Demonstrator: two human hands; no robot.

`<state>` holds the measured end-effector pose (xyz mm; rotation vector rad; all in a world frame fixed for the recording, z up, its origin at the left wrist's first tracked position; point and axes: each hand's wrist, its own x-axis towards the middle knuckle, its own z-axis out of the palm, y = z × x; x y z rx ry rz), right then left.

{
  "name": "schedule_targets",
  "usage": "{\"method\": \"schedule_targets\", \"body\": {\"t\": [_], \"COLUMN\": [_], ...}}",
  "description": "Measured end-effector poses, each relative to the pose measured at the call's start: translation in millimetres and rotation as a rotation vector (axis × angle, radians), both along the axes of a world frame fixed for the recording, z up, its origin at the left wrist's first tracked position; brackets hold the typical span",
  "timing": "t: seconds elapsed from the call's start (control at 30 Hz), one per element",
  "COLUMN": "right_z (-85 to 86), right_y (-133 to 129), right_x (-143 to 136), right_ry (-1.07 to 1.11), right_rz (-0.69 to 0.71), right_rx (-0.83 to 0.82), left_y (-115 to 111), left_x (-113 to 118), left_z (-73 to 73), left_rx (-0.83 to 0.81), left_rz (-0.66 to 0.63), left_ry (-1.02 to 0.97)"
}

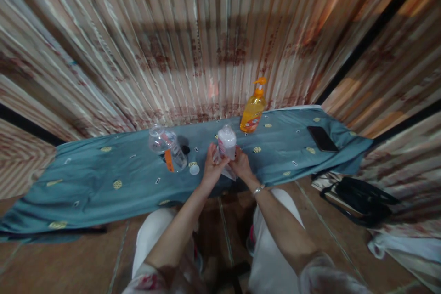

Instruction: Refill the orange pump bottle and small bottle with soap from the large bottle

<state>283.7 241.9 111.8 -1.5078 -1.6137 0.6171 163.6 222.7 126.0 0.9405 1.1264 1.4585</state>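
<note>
A whitish, translucent bottle with a pinkish label (226, 141) stands between my hands near the front edge of the cloth-covered table. My left hand (212, 165) is closed around its lower left side. On the other side, my right hand (242, 165) has its fingers closed at the bottle's lower right. Below the bottle, a pale thin sheet-like piece (228, 173) pokes out between both hands; what it is I cannot make out. To the left lie a clear wide bottle with an orange label (168, 154), tilted over, and a round white cap (194, 169).
Behind and to the right stands a yellow pump bottle (253, 112). A dark phone (322, 138) lies at the right end of the blue patterned tablecloth (138, 188). Pleated curtains (165, 46) hang close behind the table. A black bag (361, 200) sits low at the right.
</note>
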Motion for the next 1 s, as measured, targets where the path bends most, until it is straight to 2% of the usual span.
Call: {"method": "schedule_targets", "body": {"t": [0.17,0.37,0.47,0.57,0.63,0.77,0.87,1.0], "right_z": [5.8,11.7,8.4,-0.5,-8.6,-25.4,-33.5,-33.2], "right_y": [-8,-15,-14,-10,-6,5,16,32], "right_x": [-7,-13,-3,17,32,50,46,30], "right_ry": [0.006,0.031,0.064,0.086,0.029,-0.195,-0.326,-0.387], "right_rz": [0.079,0.177,0.256,0.332,0.295,0.023,-0.130,-0.179], "right_rx": [0.013,0.005,-0.027,-0.052,-0.043,0.019,-0.033,-0.110], "left_y": [20,24,23,22,21,18,16,17], "left_x": [0,-10,-14,-20,-24,-29,-30,-31], "left_z": [-6.2,-13.7,-12.5,-10.2,-8.2,-3.0,0.5,3.2], "left_rx": [0.060,0.026,0.033,0.036,0.032,0.018,0.014,0.007], "left_rz": [-0.016,0.010,0.003,-0.006,-0.001,0.005,-0.002,0.017], "left_ry": [0.138,0.188,0.210,0.203,0.197,0.202,0.191,0.159]}}
